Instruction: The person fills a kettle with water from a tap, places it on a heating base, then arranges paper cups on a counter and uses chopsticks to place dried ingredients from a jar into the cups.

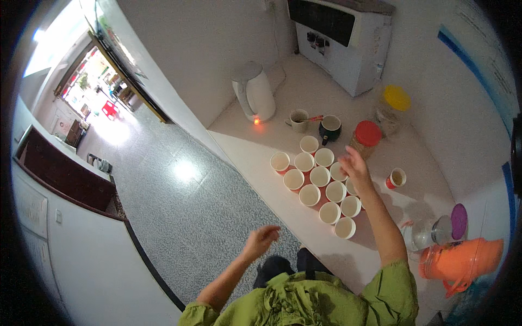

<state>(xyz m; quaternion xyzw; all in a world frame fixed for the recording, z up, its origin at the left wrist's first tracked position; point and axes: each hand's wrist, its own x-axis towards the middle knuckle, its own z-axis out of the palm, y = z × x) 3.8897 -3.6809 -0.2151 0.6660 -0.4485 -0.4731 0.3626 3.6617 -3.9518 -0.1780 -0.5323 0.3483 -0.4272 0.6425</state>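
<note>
Several white-rimmed red paper cups (320, 176) stand upright in close slanting rows on the pale counter (281, 199). My right hand (355, 166) hovers over the far right side of these cups, blurred, fingers apart and holding nothing. It partly covers some cups and comes close to a red-lidded jar (368, 133); I cannot tell whether it touches anything. My left hand (263, 240) hangs in the air off the counter's front edge, empty, with loosely bent fingers. To the right, a single paper cup (396, 178) with something brownish inside stands apart from the rows.
A white electric kettle (257, 93) with a lit orange light stands at the back left. Beside the cups are a light mug (299, 121) holding a utensil and a dark mug (330, 128). A yellow-lidded jar (391, 108), a glass jar (428, 233) and an orange jug (461, 261) line the right side.
</note>
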